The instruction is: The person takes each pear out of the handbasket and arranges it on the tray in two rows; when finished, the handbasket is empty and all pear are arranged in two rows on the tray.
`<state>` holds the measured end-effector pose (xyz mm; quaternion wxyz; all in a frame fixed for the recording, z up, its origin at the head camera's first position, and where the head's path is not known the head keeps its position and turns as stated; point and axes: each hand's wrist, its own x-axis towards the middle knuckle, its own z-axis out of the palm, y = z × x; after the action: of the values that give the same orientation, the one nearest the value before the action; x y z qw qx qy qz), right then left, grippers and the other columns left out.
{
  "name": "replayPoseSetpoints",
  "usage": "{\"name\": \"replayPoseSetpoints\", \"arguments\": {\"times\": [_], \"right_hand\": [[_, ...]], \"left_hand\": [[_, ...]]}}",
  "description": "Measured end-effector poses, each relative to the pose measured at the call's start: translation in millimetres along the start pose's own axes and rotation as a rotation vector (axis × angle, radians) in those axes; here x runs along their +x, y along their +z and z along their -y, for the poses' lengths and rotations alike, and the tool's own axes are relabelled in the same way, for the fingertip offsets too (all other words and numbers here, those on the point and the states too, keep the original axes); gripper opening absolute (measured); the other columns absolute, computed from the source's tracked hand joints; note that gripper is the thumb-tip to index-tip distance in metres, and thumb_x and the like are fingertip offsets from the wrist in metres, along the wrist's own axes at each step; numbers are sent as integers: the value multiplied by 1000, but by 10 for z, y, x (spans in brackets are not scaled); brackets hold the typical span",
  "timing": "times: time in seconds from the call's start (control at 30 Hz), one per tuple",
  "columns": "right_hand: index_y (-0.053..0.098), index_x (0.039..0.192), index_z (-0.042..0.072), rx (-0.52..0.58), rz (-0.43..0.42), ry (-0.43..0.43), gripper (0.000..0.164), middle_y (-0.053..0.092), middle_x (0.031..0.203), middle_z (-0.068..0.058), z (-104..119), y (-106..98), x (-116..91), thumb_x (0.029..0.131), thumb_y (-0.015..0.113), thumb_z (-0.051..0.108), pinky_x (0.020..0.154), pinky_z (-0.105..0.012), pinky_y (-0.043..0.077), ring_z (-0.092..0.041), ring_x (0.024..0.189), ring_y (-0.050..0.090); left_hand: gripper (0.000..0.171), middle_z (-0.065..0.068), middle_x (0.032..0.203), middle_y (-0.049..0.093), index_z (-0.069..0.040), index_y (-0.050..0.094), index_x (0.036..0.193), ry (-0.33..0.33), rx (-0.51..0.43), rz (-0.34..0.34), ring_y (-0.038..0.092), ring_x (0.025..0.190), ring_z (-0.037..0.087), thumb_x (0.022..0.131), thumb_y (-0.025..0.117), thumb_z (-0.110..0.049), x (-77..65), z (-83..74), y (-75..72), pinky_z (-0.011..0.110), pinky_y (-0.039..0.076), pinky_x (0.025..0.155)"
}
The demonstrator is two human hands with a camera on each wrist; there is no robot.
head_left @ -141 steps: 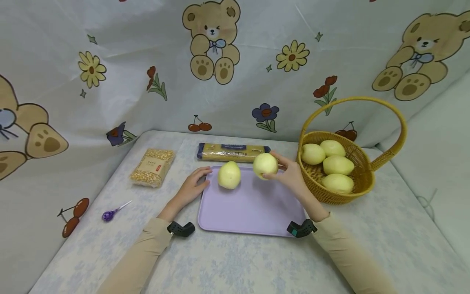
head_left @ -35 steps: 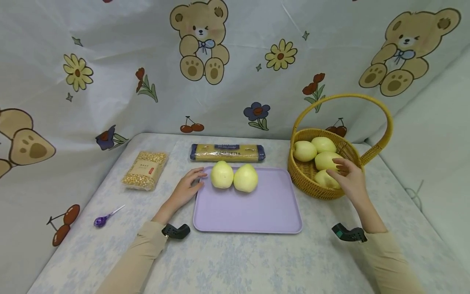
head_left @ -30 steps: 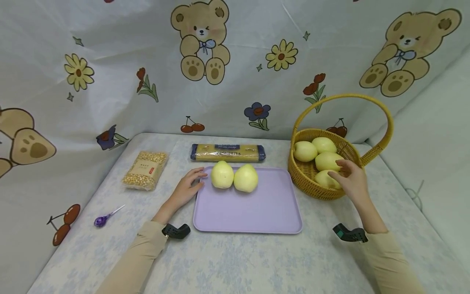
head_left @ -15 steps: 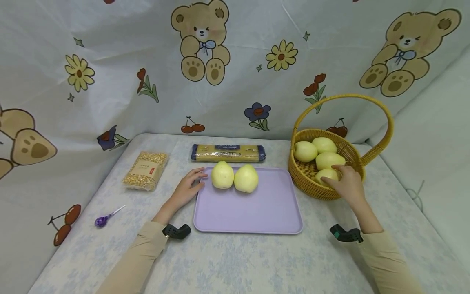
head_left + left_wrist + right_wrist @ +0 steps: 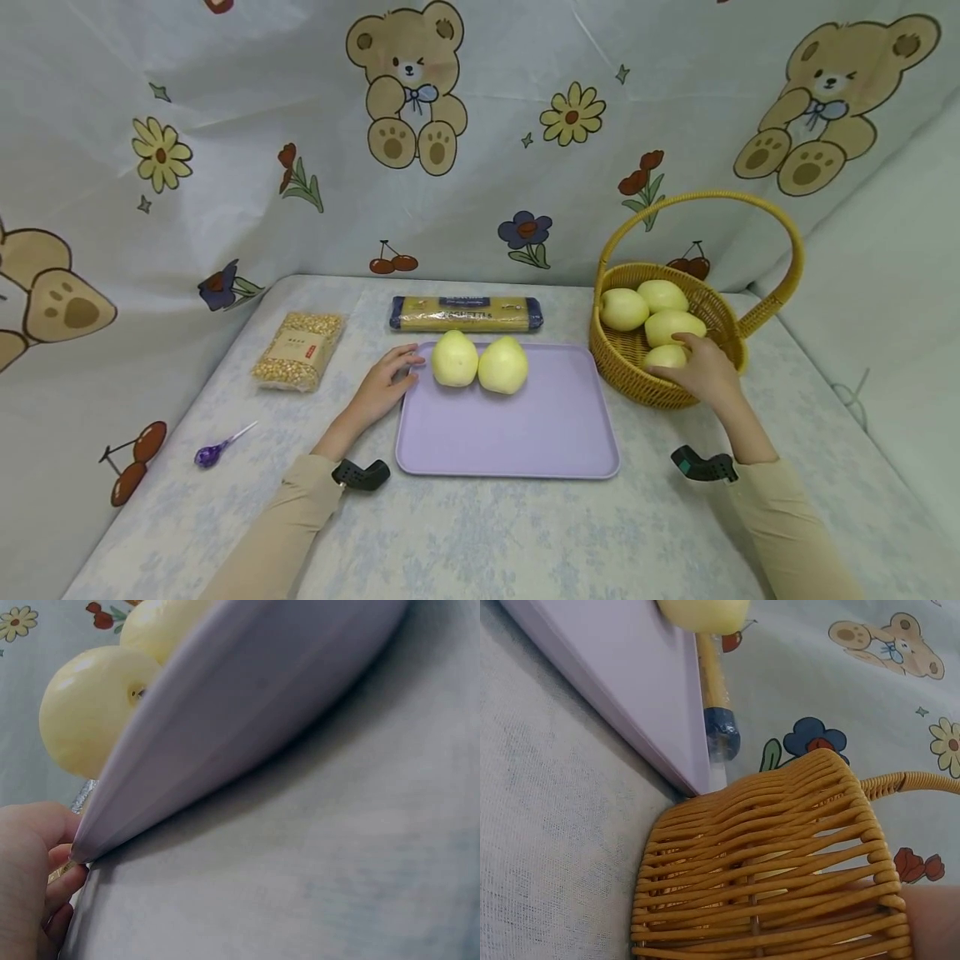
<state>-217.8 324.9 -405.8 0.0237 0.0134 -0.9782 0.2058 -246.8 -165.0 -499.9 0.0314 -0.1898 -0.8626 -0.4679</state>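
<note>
My right hand (image 5: 708,371) reaches over the front rim of the wicker basket (image 5: 630,375), its thumb and fingers curled round the frontmost pale yellow pear (image 5: 666,357). Several more pears (image 5: 662,297) lie behind it in the basket. In the right wrist view the woven wall (image 5: 780,877) hides most of that hand. My left hand (image 5: 378,387) rests at the upper left edge of the lilac tray (image 5: 510,437), fingertips on the rim. Two pears, a left one (image 5: 454,359) and a right one (image 5: 503,365), sit side by side at the tray's back left.
Behind the tray lies a spaghetti pack (image 5: 467,314). A bag of corn kernels (image 5: 298,351) is at the back left, and a purple lollipop (image 5: 212,454) lies nearer me on the left. The basket's tall handle (image 5: 787,233) arches over its right side.
The second pear, earlier in my right hand over the tray, now sits beside the first. My right hand has moved to the basket and closed round the front pear. My left hand stays at the tray.
</note>
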Motion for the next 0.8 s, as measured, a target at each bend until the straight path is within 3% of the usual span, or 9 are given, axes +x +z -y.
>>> {"name": "replayPoseSetpoints", "arguments": {"times": [0.2, 0.5, 0.8], "right_hand": [[49, 129, -12, 15, -12, -13, 77, 50, 127, -38, 18, -4, -4, 82, 70, 45, 86, -64, 44, -54, 112, 48], [52, 126, -13, 150, -80, -21, 72, 51, 126, -38, 20, 9, -33, 78, 77, 35, 86, -61, 46, -53, 113, 49], [49, 133, -5, 325, -175, 36, 70, 46, 134, -32, 87, -3, -41, 80, 75, 33, 82, -46, 44, -42, 113, 45]], "left_hand": [[26, 11, 146, 44, -7, 63, 119, -20, -9, 4, 35, 140, 32, 95, 57, -14, -2, 25, -2, 50, 29, 116], [26, 12, 146, 44, -5, 63, 119, -27, -17, 9, 35, 140, 33, 95, 57, -14, -1, 10, -4, 50, 29, 116], [26, 12, 145, 44, -5, 63, 119, -31, -9, 13, 36, 139, 32, 95, 57, -14, 0, -1, -3, 49, 29, 116]]}}
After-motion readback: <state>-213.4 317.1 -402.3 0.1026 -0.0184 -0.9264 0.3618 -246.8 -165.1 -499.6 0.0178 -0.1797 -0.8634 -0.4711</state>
